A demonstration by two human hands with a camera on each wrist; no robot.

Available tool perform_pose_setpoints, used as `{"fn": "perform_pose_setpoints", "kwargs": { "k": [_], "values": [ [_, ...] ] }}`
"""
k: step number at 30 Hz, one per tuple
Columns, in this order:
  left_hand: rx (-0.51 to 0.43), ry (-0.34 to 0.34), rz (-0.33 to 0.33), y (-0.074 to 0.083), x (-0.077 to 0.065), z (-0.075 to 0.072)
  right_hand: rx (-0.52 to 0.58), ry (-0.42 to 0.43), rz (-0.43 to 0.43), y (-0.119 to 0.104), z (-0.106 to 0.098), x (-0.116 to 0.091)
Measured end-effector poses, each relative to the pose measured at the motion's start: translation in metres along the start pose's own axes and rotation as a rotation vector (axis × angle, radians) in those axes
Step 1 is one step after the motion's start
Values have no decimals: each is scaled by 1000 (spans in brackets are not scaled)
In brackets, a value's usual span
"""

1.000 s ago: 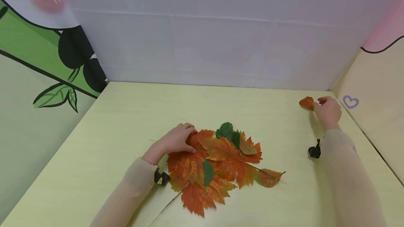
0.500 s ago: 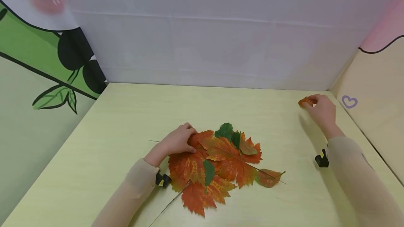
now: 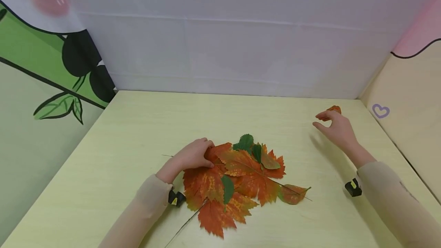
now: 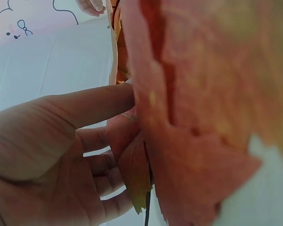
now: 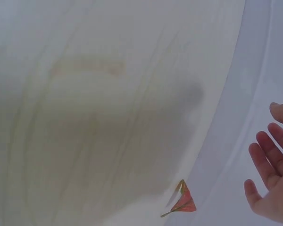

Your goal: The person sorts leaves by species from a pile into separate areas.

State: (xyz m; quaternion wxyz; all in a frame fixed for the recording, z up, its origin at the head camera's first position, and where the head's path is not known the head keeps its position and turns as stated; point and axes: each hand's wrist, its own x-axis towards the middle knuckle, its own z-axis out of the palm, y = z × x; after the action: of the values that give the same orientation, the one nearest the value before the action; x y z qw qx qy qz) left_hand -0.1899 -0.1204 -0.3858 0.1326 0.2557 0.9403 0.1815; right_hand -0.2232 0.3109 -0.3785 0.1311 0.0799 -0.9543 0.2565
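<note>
My left hand (image 3: 193, 155) holds the left side of a heap of orange artificial maple leaves (image 3: 213, 186). In the left wrist view the thumb (image 4: 94, 103) lies against a large leaf (image 4: 203, 94), with the other fingers partly hidden behind smaller leaves. My right hand (image 3: 337, 129) is above the table's far right part, thumb and fingers apart, holding nothing. Just behind it a small orange leaf (image 3: 335, 109) lies on the table, partly covered by the hand. The right wrist view shows that folded leaf (image 5: 185, 202) apart from the spread fingers (image 5: 269, 155).
Green leaves (image 3: 245, 142) rest on top of the heap, and a brownish leaf (image 3: 293, 194) sticks out at its right. A thin wire stem (image 3: 184, 224) points toward the front. Printed walls and a pale back cloth (image 3: 220, 56) border the table (image 3: 144, 125).
My right hand has let go of the small orange leaf and moved left and slightly nearer, its fingers parting. The left hand stays at the heap.
</note>
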Motion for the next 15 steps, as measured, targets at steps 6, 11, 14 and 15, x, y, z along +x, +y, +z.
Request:
{"fn": "perform_pose_setpoints", "kwargs": {
  "k": [6, 11, 14, 15],
  "values": [
    [-101, -15, 12, -5, -3, 2, 4, -45, -56, -24, 10, -17],
    [-217, -23, 8, -12, -6, 4, 2, -121, -103, -41, 20, -30],
    [-244, -14, 18, -15, -7, 5, 18, -171, -139, -51, 24, -37],
    [-244, -9, 20, -16, -8, 5, 24, -188, -151, -54, 25, -39]
  ]
}}
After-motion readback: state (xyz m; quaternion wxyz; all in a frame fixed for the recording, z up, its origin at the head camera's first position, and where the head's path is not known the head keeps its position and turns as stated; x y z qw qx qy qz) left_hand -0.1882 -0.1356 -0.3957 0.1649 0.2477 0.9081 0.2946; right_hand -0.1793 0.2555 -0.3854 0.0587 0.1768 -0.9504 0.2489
